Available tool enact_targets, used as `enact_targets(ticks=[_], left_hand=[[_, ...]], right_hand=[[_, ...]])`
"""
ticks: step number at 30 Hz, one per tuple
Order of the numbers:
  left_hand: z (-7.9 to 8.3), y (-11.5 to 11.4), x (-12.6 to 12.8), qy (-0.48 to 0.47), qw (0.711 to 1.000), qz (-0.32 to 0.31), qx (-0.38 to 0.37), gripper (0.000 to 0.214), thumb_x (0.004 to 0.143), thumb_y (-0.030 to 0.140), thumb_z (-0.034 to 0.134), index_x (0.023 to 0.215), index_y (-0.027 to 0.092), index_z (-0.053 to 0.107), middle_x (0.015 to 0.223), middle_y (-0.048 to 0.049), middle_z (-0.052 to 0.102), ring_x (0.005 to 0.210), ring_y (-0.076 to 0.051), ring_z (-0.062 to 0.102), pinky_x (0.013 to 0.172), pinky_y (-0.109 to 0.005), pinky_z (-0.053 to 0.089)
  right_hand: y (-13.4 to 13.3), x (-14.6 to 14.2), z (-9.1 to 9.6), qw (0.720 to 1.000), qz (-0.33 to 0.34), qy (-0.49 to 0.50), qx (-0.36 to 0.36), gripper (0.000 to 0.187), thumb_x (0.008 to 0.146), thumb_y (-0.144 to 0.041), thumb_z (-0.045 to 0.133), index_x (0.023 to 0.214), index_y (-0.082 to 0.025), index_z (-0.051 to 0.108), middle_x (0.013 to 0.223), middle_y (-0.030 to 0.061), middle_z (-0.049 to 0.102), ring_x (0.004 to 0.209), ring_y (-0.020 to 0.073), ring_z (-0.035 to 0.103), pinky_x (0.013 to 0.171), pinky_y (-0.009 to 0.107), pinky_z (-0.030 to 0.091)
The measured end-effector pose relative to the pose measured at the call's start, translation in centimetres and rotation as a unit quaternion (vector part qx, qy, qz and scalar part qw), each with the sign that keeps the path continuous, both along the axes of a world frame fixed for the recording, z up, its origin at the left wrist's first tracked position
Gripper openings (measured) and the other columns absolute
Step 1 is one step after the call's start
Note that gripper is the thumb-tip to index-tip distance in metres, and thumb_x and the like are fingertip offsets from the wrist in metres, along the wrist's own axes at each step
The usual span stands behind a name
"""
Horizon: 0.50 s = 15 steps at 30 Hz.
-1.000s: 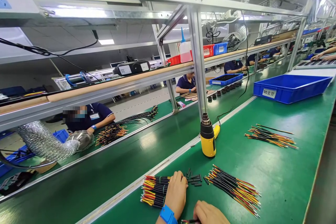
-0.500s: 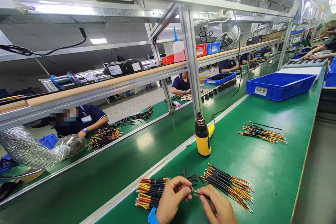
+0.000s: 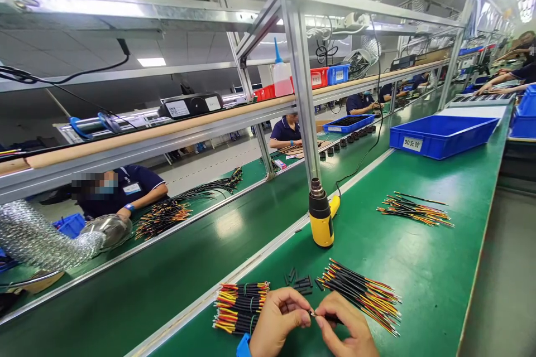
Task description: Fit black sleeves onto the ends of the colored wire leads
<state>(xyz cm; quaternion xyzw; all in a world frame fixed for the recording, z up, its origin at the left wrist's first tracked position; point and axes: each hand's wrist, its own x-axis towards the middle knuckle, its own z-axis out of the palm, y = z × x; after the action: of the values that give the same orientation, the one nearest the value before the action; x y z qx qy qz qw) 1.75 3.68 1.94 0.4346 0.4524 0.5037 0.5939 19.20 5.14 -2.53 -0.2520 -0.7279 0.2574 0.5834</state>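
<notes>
My left hand [image 3: 279,321] and my right hand [image 3: 344,326] meet at the bottom edge over the green bench, fingertips pinched together. Between them is a thin wire [image 3: 330,318] with a small black sleeve piece at its tip. A banded bundle of red, yellow and black wires [image 3: 238,307] lies just left of my left hand. Loose black sleeve pieces [image 3: 298,280] sit just beyond my fingers. A fanned pile of wires [image 3: 362,294] lies to the right of my right hand.
A yellow heat gun [image 3: 321,217] stands upright mid-bench by a metal post [image 3: 302,89]. Another wire pile [image 3: 414,212] and a blue bin [image 3: 444,133] lie farther along. Across the conveyor belt [image 3: 125,290], other people work; a foil duct [image 3: 54,237] hangs at left.
My left hand lifted off the banded bundle and came to my right hand. Both now pinch the wire end between them. The view shifted slightly right.
</notes>
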Motion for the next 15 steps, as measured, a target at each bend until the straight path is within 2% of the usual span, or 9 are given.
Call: enact_targets(ticks=[3,6,12,15], left_hand=[[0.0,0.0,0.0,-0.002,1.000,0.005,-0.001,0.029,0.055,0.034,0.099,0.067,0.016,0.079,0.059,-0.0023,0.075,0.054,-0.011,0.065,0.056,-0.020,0.051],[-0.2,0.1,-0.1,-0.001,1.000,0.015,0.000,0.029,0.054,0.035,0.099,0.066,0.015,0.080,0.060,-0.0038,0.077,0.053,-0.010,0.065,0.055,-0.019,0.052],[-0.9,0.3,0.2,-0.002,0.999,0.037,-0.005,0.032,0.055,0.041,0.097,0.066,0.016,0.079,0.065,-0.0070,0.080,0.054,-0.013,0.067,0.055,-0.022,0.053],[-1.0,0.2,0.4,0.013,0.999,0.052,-0.001,0.030,0.056,0.041,0.095,0.066,0.018,0.079,0.066,-0.0068,0.080,0.054,-0.015,0.067,0.054,-0.023,0.053]], right_hand=[[0.0,0.2,0.2,0.999,-0.011,-0.038,0.023,0.014,0.091,-0.010,0.058,0.094,-0.023,0.064,0.077,0.0008,0.066,0.066,0.0144,0.064,0.054,0.021,0.049],[0.1,0.1,-0.1,0.993,-0.047,-0.072,0.083,0.017,0.091,-0.008,0.057,0.098,-0.022,0.063,0.079,0.0025,0.068,0.070,0.0161,0.066,0.058,0.023,0.051],[0.2,0.2,0.1,0.954,-0.137,-0.170,0.205,0.019,0.092,-0.006,0.052,0.097,-0.020,0.064,0.072,0.0036,0.068,0.057,0.0161,0.062,0.050,0.025,0.050],[0.3,0.4,-0.2,0.953,-0.125,-0.172,0.214,0.019,0.095,-0.007,0.049,0.098,-0.020,0.064,0.073,0.0041,0.068,0.057,0.0161,0.063,0.050,0.025,0.051]])
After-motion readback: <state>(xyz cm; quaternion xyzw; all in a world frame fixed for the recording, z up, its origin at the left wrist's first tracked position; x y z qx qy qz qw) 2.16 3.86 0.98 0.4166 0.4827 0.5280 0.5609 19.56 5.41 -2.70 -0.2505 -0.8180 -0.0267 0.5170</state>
